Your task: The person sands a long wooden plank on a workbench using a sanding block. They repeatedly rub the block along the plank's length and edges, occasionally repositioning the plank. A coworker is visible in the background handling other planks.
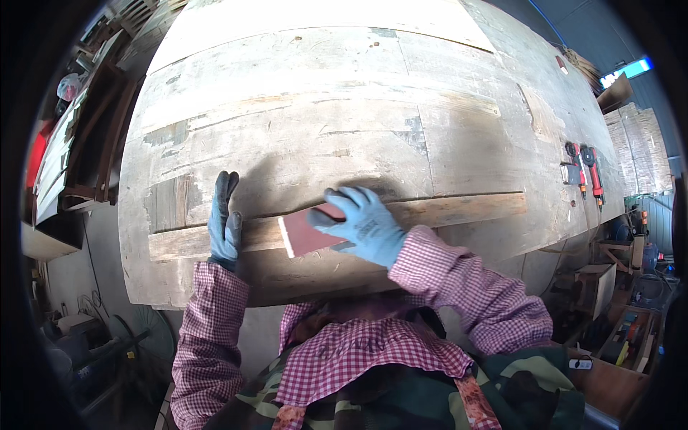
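Note:
A long, narrow wooden board [459, 209] lies across the near part of a worn wooden worktable [287, 158]. My right hand [365, 223], in a blue-grey glove, is closed on a dark red sheet of sandpaper [304, 235] with a pale edge. The sheet rests on the middle of the board and hides part of it. Near the board's left end, my left hand [225, 226] is in a similar glove with dark fingertips. It stands on edge across the board, fingers stretched away from me and thumb apart, with nothing visible in it.
Red and black power tools [588, 172] lie at the table's right side. A dark wooden rack [89, 136] stands beyond the left edge. At the lower right, a wooden box [631, 344] holds several tools. Bundled pale material [638, 150] is stacked at the far right.

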The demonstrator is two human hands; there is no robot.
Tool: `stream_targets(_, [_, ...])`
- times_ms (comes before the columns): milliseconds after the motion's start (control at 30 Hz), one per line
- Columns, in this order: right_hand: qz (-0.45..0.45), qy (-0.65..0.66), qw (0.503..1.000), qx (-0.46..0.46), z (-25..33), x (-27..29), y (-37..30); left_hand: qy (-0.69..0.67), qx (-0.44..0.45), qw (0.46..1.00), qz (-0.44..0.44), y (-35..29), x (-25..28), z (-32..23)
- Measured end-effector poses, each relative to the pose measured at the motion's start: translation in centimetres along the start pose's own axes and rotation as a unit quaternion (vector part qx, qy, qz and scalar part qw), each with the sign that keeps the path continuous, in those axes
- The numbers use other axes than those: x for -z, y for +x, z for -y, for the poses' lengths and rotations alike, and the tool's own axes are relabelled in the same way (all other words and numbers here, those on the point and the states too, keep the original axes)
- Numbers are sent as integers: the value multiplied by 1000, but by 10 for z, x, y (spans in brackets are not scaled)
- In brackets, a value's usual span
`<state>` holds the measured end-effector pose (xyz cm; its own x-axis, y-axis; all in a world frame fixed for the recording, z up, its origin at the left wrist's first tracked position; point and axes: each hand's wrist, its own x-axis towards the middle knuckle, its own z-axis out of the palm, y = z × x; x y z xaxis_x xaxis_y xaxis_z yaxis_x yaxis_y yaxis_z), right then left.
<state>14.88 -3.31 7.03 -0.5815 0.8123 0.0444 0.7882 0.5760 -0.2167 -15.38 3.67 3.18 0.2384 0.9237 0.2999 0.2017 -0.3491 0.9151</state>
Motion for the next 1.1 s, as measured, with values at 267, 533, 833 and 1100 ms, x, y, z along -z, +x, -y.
stream_targets(267, [-101,142,981,-88,-38,5,4,412,-106,883,196,21,-32,-75])
stream_targets(533, [-191,-125,952,-202,-139,-25,-79,478,-34,849,223,-7,-138,-86])
stream_targets(833, [-134,-146,956,-215,-148,-27,-83,458,6,879,132,-18,-153,-75])
stream_targets(1100, [-120,-109,960,-230,-137,-20,-75,640,358,673,-96,-26,179,-18])
